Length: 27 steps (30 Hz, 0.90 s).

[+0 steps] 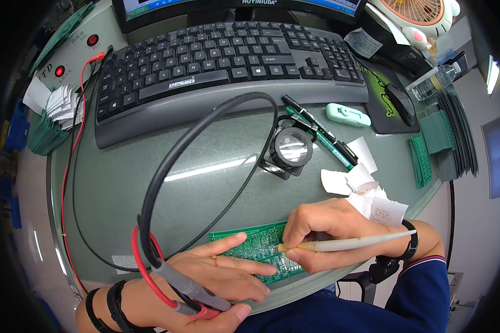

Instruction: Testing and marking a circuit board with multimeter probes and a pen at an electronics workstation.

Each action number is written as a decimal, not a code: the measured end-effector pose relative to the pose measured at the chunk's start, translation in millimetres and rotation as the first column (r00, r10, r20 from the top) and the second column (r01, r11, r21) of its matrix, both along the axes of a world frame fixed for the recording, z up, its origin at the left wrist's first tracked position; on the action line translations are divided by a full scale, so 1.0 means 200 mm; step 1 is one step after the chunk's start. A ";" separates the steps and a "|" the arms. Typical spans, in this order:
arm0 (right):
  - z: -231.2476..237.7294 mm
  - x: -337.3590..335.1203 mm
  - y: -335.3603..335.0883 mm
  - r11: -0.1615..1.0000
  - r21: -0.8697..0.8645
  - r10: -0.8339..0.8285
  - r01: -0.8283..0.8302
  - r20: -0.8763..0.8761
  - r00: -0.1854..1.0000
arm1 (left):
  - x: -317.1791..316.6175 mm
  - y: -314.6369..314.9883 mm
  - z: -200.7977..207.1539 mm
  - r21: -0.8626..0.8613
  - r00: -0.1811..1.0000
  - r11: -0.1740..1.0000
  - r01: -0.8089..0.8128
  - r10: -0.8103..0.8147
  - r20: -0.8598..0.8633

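Circuit board [255, 250] lying on the table [114, 188], near the edge closest to you. Your right hand [328, 222] pinches a pale, tapered, brush-like tool [350, 243] in a narrow grip, its tip at the board; the step in hand appears to be close work on one spot. Your left hand [216, 277] spreads its fingers over the board, with grey and red probes [191, 287] lodged beside the thumb; how firmly they are held, you cannot tell. The next move seems to call for a light, steady tip. The board looks flat and green, with repeated rows of small silvery marks, partly hidden by your hands.
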State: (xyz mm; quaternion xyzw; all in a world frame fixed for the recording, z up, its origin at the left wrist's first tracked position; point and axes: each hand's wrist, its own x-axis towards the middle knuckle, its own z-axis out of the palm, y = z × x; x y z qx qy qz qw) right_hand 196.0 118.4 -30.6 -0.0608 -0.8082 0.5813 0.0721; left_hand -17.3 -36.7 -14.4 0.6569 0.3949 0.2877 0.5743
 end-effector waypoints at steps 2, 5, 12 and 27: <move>0.00 0.00 0.00 1.000 0.013 -0.005 0.005 -0.005 1.000 | -0.01 0.02 -0.01 -0.001 1.000 1.000 0.020 -0.020 -0.003; -0.01 0.00 0.01 0.998 0.064 0.011 -0.007 -0.055 0.998 | -0.01 0.02 -0.01 -0.010 1.000 1.000 0.018 -0.018 0.015; 0.00 -0.01 0.02 0.995 0.094 0.032 -0.026 -0.058 0.998 | -0.01 0.02 -0.01 -0.023 1.000 1.000 0.013 -0.013 0.000; 0.00 0.02 0.02 0.996 -0.092 -0.012 0.017 0.059 0.998 | -0.01 0.02 -0.01 0.003 1.000 1.000 0.030 -0.030 -0.008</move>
